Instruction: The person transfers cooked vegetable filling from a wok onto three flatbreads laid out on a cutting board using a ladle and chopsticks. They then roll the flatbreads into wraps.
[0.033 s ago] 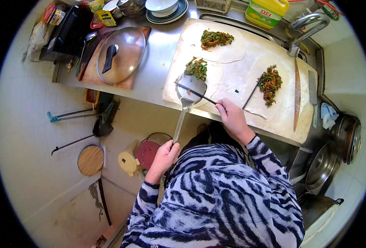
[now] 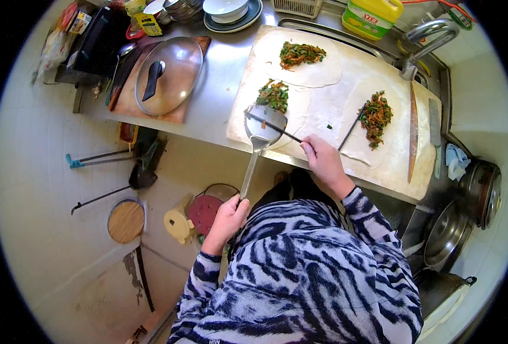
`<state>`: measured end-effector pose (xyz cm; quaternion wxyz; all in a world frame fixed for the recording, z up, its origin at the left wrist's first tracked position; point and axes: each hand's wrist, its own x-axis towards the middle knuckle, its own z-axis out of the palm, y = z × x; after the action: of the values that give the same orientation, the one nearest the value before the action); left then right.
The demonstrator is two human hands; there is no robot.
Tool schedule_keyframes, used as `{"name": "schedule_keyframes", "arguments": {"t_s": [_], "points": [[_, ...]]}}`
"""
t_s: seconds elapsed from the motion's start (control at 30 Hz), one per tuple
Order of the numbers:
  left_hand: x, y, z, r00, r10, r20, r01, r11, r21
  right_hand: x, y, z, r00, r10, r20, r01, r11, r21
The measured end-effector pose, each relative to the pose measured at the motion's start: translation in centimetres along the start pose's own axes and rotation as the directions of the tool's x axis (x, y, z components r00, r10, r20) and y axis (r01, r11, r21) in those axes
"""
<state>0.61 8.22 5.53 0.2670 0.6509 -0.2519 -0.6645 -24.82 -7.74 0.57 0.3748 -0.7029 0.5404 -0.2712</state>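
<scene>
My left hand (image 2: 230,219) is closed round the handle of a metal wok spatula (image 2: 271,131). The spatula's broad head is over the near left sheet of dough (image 2: 297,109), beside a pile of chopped green and orange filling (image 2: 273,96). A dark chopstick (image 2: 285,132) in my closed right hand (image 2: 324,159) lies across the head, where a small orange scrap shows. A second chopstick (image 2: 350,131) slants by the right pile of filling (image 2: 375,118), its near end close to my right hand. More filling (image 2: 301,54) lies on the far sheet of dough (image 2: 320,74).
The pale board (image 2: 244,74) overhangs the metal counter's front edge. A narrow wooden rolling pin (image 2: 413,135) and a flat-bladed tool (image 2: 434,123) lie at its right. Behind stand a faucet (image 2: 437,41) and a yellow jug (image 2: 371,17). A glass lid (image 2: 176,86) rests at left.
</scene>
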Motion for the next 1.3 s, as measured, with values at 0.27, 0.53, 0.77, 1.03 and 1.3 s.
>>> {"name": "schedule_keyframes", "arguments": {"t_s": [0.27,0.53,0.77,1.03,1.3], "points": [[-0.8,-0.3,-0.8,0.997,-0.012,-0.074,0.01,0.999,-0.033,2.0,2.6,0.2,0.991,0.106,-0.077,-0.112,0.991,-0.079],[-0.3,-0.1,-1.8,0.999,-0.054,-0.009,0.054,0.998,-0.031,0.5,-1.6,0.3,0.993,0.028,-0.113,-0.018,0.996,0.082],[-0.4,0.9,-1.4,0.998,-0.042,-0.053,0.048,0.993,0.11,2.5,-0.5,0.0,0.99,-0.044,-0.134,0.025,0.99,-0.14],[-0.2,0.9,-2.2,0.997,-0.076,0.012,0.076,0.997,-0.026,2.1,-0.6,-0.4,0.951,0.139,-0.277,-0.163,0.984,-0.065],[-0.3,0.1,-2.5,1.0,-0.025,0.012,0.024,0.999,0.044,1.6,-0.1,0.0,0.957,-0.107,-0.27,0.036,0.966,-0.256]]}}
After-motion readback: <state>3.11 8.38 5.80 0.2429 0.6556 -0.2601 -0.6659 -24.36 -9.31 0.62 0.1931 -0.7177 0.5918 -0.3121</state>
